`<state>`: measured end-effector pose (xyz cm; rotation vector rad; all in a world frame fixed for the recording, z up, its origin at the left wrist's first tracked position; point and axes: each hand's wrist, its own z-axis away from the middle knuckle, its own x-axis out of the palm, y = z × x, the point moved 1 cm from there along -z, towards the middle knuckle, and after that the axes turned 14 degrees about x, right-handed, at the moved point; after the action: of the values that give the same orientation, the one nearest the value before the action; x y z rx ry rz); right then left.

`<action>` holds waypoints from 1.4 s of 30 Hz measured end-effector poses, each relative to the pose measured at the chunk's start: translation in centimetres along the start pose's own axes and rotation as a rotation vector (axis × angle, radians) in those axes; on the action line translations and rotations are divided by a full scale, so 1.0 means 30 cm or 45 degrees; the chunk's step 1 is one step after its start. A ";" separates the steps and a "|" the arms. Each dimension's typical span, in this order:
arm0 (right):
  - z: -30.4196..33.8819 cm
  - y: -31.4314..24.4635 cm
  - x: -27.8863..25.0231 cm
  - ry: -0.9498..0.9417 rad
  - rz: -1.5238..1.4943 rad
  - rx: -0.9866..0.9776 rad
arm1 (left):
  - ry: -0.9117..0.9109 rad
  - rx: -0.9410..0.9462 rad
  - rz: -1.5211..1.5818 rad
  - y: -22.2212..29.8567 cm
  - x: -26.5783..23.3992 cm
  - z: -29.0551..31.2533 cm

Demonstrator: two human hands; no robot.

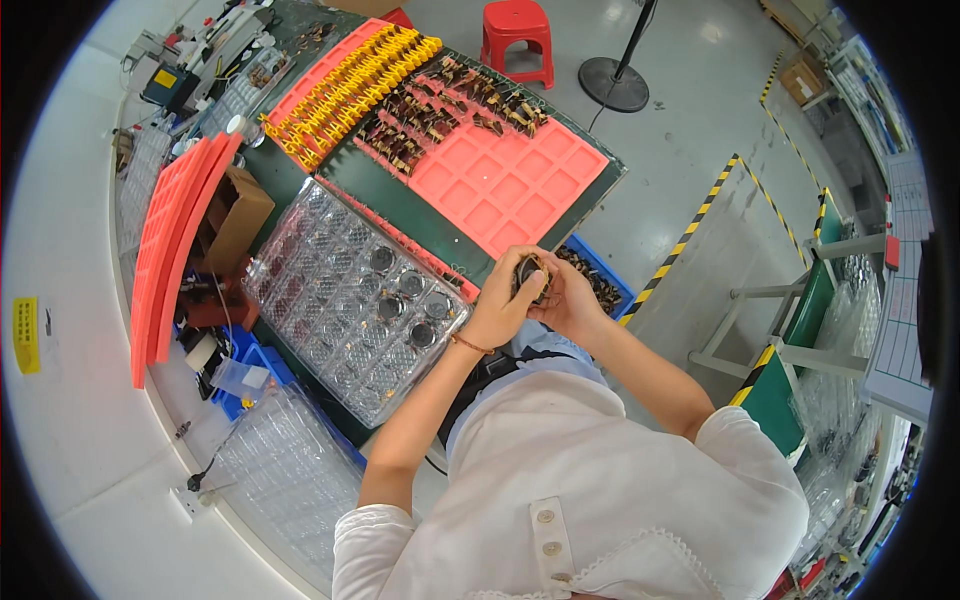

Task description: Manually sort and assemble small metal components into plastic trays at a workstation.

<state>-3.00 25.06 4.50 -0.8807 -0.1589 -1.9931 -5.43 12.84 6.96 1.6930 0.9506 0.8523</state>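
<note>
We hold a dark round part (526, 268) in our fingers (530, 288) near the edge of the table (392, 203), by a pink tray (482, 180).

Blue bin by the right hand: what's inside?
The blue bin holds a heap of small dark and tan pieces, too small to identify. The right hand covers part of its left side, and the heap hides the bottom.

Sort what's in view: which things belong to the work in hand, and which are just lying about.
Likely part of the work:
dark round piece, held between left hand and right hand
clear plastic tray with dark discs
pink compartmented tray, partly filled
blue bin of small parts

Apparently just lying about:
red stool
cardboard box
round-based black stand
</note>
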 end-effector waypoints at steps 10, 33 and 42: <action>-0.050 0.030 -0.027 0.231 0.028 -0.169 | -0.343 0.394 -0.828 0.059 -0.010 0.007; 0.015 0.066 0.086 -0.540 0.592 -0.028 | 0.743 -0.164 0.537 0.057 -0.066 0.038; -0.050 0.052 -0.217 0.332 1.307 -0.358 | 0.615 -0.175 -0.233 0.036 -0.495 0.077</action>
<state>-0.47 28.07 -1.11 -0.6517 0.6229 -1.1365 -9.84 -1.52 5.79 1.2808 1.3143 1.1998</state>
